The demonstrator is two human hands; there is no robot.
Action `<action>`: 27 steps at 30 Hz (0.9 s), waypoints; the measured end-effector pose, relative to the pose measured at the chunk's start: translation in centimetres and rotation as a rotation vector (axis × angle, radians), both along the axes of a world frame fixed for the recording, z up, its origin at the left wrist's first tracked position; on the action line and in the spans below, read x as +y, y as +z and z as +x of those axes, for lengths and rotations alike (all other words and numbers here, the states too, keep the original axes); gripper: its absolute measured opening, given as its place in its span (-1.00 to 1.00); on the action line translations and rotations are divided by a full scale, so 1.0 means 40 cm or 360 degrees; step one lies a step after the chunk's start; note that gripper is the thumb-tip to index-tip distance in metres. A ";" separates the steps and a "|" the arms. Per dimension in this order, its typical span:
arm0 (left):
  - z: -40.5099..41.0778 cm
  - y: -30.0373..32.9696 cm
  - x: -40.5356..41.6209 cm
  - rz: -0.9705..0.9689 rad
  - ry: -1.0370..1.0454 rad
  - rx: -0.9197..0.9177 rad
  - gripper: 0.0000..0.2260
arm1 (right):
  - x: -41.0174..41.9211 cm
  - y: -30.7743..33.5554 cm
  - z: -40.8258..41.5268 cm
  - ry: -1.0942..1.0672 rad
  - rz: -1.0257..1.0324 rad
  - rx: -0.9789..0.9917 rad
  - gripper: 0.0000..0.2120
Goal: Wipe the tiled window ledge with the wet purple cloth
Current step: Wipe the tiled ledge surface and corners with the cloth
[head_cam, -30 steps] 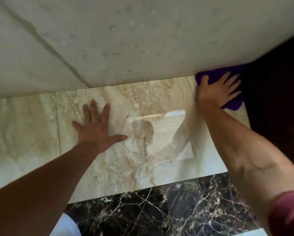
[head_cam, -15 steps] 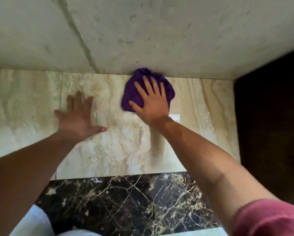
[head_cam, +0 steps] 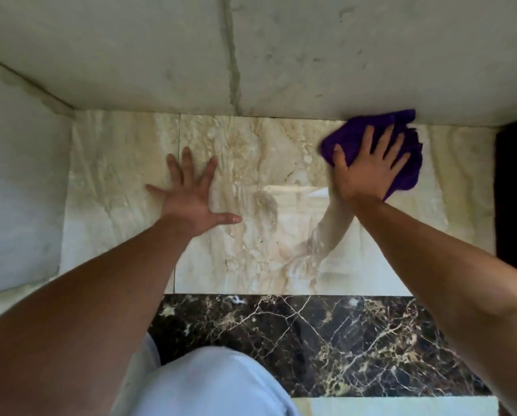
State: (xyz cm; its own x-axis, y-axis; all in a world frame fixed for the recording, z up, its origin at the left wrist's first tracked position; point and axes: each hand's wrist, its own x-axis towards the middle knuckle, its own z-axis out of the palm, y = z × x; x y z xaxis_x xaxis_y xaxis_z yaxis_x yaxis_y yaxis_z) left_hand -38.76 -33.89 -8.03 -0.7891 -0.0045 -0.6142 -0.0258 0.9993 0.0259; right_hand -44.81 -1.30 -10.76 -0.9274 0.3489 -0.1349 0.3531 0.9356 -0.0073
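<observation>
The glossy beige tiled ledge [head_cam: 281,235] spans the middle of the view. A crumpled purple cloth [head_cam: 371,130] lies at its far right, against the back wall. My right hand [head_cam: 368,169] presses flat on the cloth with fingers spread, covering its near part. My left hand [head_cam: 191,196] rests flat on the bare tile left of centre, fingers apart, holding nothing. The wet tile reflects my right arm.
A pale stone wall [head_cam: 311,55] with a vertical joint rises behind the ledge. A white side wall [head_cam: 17,190] closes the left end. A dark opening [head_cam: 515,190] borders the right. Dark veined marble [head_cam: 311,340] lies below the front edge, above my light trousers [head_cam: 209,385].
My right hand slid the cloth from the far right corner to the middle of the back edge, then back toward the right. My left hand stayed planted on the tile.
</observation>
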 end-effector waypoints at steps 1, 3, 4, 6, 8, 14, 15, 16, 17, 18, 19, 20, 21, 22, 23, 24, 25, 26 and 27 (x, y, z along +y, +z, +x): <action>0.022 0.010 -0.029 0.0008 0.0011 0.0007 0.19 | -0.057 0.000 0.004 0.0063 -0.0028 -0.0001 -0.20; 0.042 0.009 -0.031 0.0045 -0.0023 0.0068 0.16 | -0.113 0.004 0.006 0.0088 -0.0027 0.0030 -0.20; 0.055 0.009 -0.053 0.0008 -0.0030 0.0089 0.15 | -0.167 0.004 0.013 0.0123 -0.0045 0.0040 -0.20; 0.067 0.007 -0.091 -0.0057 -0.0004 0.0096 0.15 | -0.274 0.001 0.021 0.0282 -0.0087 0.0048 -0.21; 0.066 0.007 -0.112 -0.0079 0.0029 0.0061 0.16 | -0.355 -0.003 0.024 0.0379 -0.0134 0.0038 -0.22; 0.090 -0.027 -0.136 0.0109 -0.0022 0.0268 0.11 | -0.281 -0.015 0.036 0.1064 -0.0219 0.0142 -0.30; 0.104 -0.039 -0.142 0.0118 -0.0046 0.0331 0.10 | -0.263 -0.018 0.033 0.1171 -0.0227 0.0159 -0.31; 0.109 -0.048 -0.146 0.0109 -0.0065 0.0371 0.10 | -0.254 -0.019 0.024 0.1212 -0.0224 0.0177 -0.32; 0.108 -0.055 -0.149 0.0105 -0.0068 0.0371 0.09 | -0.255 -0.021 0.016 0.1205 -0.0211 0.0178 -0.32; 0.103 -0.054 -0.147 0.0101 -0.0065 0.0353 0.09 | -0.260 -0.020 0.014 0.1169 -0.0194 0.0169 -0.32; 0.101 -0.052 -0.145 0.0093 -0.0063 0.0347 0.09 | -0.271 -0.018 0.017 0.1115 -0.0188 0.0160 -0.33; 0.101 -0.051 -0.146 0.0085 -0.0058 0.0345 0.09 | -0.291 -0.019 0.021 0.1069 -0.0192 0.0162 -0.34; 0.096 -0.051 -0.148 0.0078 -0.0064 0.0343 0.09 | -0.321 -0.018 0.020 0.1049 -0.0199 0.0170 -0.34; 0.093 -0.049 -0.146 0.0076 -0.0063 0.0330 0.09 | -0.359 -0.016 0.015 0.1059 -0.0226 0.0163 -0.35; 0.096 -0.045 -0.141 0.0071 -0.0050 0.0313 0.10 | -0.405 -0.016 0.007 0.1102 -0.0269 0.0137 -0.36; 0.103 -0.040 -0.136 0.0067 -0.0023 0.0299 0.10 | -0.456 -0.014 0.000 0.1168 -0.0296 0.0111 -0.36; 0.117 -0.037 -0.136 0.0055 0.0022 0.0291 0.11 | -0.513 -0.014 -0.005 0.1240 -0.0294 0.0093 -0.37; 0.134 -0.034 -0.137 0.0043 0.0075 0.0279 0.12 | -0.561 -0.014 -0.010 0.1291 -0.0286 0.0077 -0.38; 0.148 -0.035 -0.137 0.0039 0.0124 0.0265 0.13 | -0.587 -0.012 -0.019 0.1319 -0.0292 0.0063 -0.39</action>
State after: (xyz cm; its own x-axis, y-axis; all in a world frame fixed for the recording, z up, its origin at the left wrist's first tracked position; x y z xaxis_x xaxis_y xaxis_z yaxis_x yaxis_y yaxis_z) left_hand -32.84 -39.35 -9.43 -0.8778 -0.0561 -0.4758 -0.0965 0.9935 0.0609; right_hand -45.57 -24.78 -11.23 -0.8789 -0.4694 -0.0849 -0.4495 0.8746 -0.1819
